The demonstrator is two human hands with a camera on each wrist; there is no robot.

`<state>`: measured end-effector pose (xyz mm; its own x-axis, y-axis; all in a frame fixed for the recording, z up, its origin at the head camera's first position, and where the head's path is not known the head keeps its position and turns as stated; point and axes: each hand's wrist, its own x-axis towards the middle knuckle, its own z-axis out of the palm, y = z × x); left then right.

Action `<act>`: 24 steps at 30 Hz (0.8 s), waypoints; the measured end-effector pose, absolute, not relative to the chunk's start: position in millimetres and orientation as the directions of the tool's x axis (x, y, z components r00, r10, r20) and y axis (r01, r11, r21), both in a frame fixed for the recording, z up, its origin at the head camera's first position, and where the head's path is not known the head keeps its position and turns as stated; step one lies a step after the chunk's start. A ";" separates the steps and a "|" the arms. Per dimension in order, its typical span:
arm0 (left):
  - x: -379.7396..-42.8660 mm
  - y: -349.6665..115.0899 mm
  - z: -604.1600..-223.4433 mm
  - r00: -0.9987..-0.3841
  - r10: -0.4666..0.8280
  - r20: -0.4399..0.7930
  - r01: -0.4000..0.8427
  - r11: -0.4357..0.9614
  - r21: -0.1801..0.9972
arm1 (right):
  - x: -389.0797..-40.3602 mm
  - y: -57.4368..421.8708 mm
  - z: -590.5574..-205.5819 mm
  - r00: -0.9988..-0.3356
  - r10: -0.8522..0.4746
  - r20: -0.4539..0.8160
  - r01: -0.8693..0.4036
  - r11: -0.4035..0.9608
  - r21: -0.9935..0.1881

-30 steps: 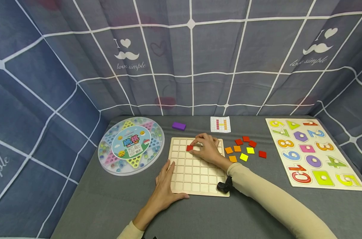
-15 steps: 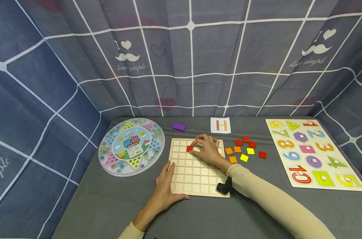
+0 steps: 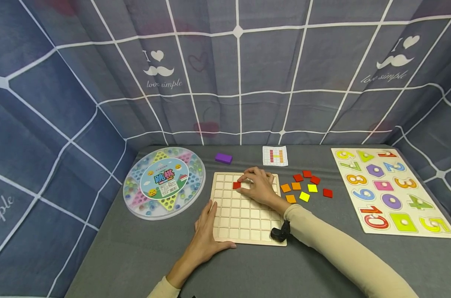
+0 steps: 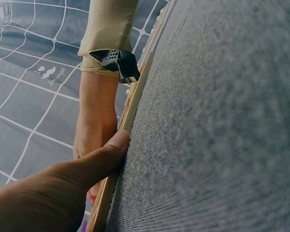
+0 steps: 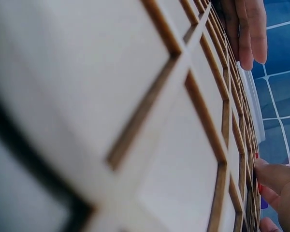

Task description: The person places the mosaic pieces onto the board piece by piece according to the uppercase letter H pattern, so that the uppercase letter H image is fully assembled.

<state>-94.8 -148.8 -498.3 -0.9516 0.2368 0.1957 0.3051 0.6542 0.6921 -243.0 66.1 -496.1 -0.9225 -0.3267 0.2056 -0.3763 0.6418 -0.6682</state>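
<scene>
A square wooden grid board [image 3: 244, 223] lies flat on the grey cloth in the head view. Near its back, my right hand [image 3: 260, 185] pinches a red square tile [image 3: 236, 186] between thumb and index finger, right at a cell in the second row from the back. My left hand [image 3: 206, 229] rests at the board's front left corner, fingers straight along the left side and thumb out along the front edge. The left wrist view shows that thumb [image 4: 105, 157] against the board's rim. Only a sliver of red shows beside the right fingertips [image 5: 262, 169] in the right wrist view.
Loose red, orange [image 3: 296, 186] and yellow tiles lie right of the board. Behind it are a purple block [image 3: 223, 158] and a printed pattern card [image 3: 275, 156]. A round Chinese checkers set [image 3: 164, 182] stands left, a number puzzle board [image 3: 393, 192] right. Curtains enclose the back and sides.
Hardly anything differs. Both hands hold the same places, with the red tile still under the right fingertips; the whole view shifts very slightly.
</scene>
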 end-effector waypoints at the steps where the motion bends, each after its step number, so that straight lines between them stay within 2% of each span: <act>1: -94.8 -148.8 -498.2 -0.952 0.236 0.197 0.306 0.656 0.690 | -243.0 66.1 -495.7 -0.923 -0.327 0.204 -0.376 0.642 -0.669; 24: -94.7 -148.9 -497.0 -0.951 0.237 0.197 0.306 0.654 0.692 | -242.3 68.9 -495.2 -0.906 -0.361 0.220 -0.410 0.628 -0.661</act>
<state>-94.7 -148.9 -497.0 -0.9514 0.2367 0.1969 0.3060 0.6543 0.6916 -242.3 68.9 -495.2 -0.9064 -0.3606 0.2199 -0.4103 0.6279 -0.6614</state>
